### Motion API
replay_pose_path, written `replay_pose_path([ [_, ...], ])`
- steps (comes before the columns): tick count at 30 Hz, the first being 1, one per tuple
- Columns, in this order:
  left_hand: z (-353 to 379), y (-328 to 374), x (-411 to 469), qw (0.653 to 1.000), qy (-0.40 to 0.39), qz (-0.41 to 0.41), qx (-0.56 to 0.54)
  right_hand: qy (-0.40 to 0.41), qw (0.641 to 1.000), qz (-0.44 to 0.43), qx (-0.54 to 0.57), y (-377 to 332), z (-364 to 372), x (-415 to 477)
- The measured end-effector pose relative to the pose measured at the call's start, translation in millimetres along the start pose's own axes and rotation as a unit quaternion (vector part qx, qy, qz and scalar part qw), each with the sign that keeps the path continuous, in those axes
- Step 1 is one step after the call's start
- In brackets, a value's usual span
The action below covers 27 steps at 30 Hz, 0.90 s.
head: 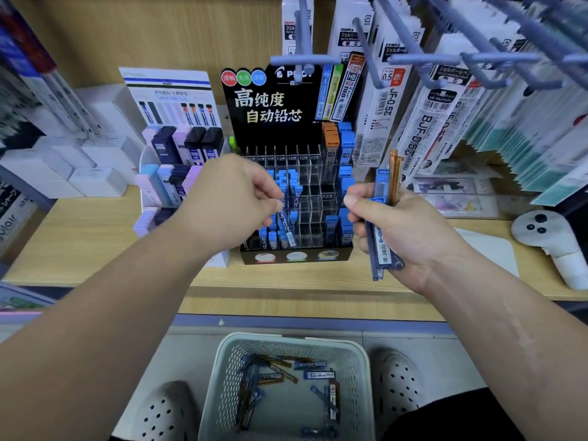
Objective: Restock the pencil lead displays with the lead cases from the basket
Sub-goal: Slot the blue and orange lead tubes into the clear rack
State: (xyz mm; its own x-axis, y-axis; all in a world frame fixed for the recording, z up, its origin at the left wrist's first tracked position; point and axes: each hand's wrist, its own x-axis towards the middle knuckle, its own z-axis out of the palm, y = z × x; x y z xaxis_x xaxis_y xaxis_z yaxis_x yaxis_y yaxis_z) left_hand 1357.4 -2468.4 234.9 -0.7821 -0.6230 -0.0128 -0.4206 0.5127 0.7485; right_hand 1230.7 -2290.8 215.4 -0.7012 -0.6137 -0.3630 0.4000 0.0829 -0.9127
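A black lead display (297,256) with clear compartments stands on the wooden shelf, partly filled with blue and orange lead cases. My left hand (230,198) pinches one blue lead case (288,232) over the display's left compartments. My right hand (401,229) grips a bundle of lead cases (383,224), blue ones and orange ones, just right of the display. On the floor below sits a pale basket (222,370) with several loose lead cases (315,375) in it.
A second white display (178,160) of dark and pastel lead cases stands to the left. Hooks with hanging refill packs (423,122) jut out at upper right. White boxes (95,183) sit far left, a white controller (553,246) far right. Grey shoes flank the basket.
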Motion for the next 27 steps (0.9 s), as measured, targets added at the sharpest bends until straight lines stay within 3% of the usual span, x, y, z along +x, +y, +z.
replay_pose_path([
  [3,6.4,-0.3,0.2,0.995,0.02,0.062,0.07,0.0,1.0,-0.001,-0.009,1.0,-0.1,0.0],
  [14,28.8,-9.1,3.7,0.966,0.06,0.19,0.164,-0.009,1.0,-0.008,-0.014,1.7,-4.0,0.1],
  [27,44.2,-28.4,10.0,0.954,0.047,0.194,0.222,-0.007,0.999,-0.017,-0.033,4.1,-5.3,1.9],
])
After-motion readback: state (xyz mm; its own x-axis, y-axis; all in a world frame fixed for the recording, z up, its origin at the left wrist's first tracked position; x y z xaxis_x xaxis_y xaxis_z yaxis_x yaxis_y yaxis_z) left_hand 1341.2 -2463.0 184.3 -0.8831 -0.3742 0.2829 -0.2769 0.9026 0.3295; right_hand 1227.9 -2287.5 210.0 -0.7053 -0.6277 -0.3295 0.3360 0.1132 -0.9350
